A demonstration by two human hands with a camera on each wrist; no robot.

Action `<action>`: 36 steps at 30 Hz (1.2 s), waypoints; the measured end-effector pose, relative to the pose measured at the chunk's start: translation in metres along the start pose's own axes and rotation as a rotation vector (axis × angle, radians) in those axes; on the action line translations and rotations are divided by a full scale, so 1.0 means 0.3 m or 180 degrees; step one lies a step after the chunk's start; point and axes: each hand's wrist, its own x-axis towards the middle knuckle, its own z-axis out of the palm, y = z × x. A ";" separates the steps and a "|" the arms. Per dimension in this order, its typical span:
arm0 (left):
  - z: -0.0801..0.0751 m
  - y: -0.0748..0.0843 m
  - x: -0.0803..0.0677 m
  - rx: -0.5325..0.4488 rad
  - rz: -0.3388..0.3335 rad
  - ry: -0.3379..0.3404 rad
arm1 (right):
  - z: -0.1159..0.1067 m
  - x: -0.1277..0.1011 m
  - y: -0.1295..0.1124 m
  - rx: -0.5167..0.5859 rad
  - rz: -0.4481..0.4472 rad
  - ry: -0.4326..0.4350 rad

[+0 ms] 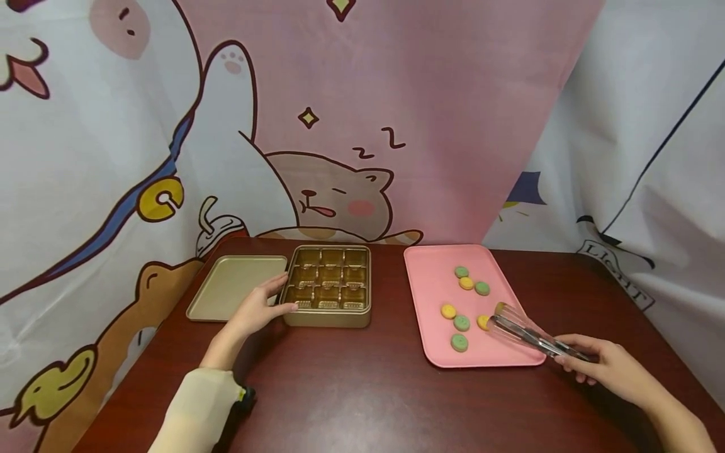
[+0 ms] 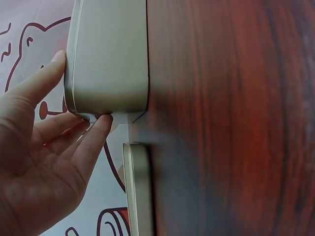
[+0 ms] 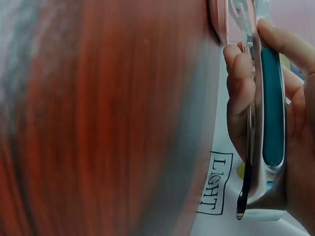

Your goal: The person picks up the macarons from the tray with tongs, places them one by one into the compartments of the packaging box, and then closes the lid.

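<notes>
The left hand (image 1: 257,309), fingers spread, touches the gold box (image 1: 328,319) on the counter (image 1: 351,390). Over the pink tray (image 1: 427,296), tongs (image 1: 532,338), contact with the yellow macaron (image 1: 483,322) unclear, are pinched by the right hand (image 1: 608,365); rightmost, cloth (image 1: 617,274) reads "LIGHT".

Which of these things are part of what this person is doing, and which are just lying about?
Seemingly in use:
tongs, held by the right hand
green and yellow sweets
pink tray under them
divided box, touched by the left hand

Probably just there:
flat gold panel, perhaps a lid
patterned curtain
</notes>
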 end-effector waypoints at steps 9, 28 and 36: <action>0.003 -0.004 0.003 -0.0010 0.0019 0.0017 | 0.013 0.007 -0.032 -0.0522 0.0105 0.0201; 0.005 -0.009 0.003 -0.0031 0.0045 0.0018 | 0.023 0.037 -0.040 -0.0796 0.0002 0.0070; 0.003 -0.002 -0.003 -0.0094 -0.0006 0.0003 | 0.023 0.039 -0.041 -0.0935 -0.0151 0.0277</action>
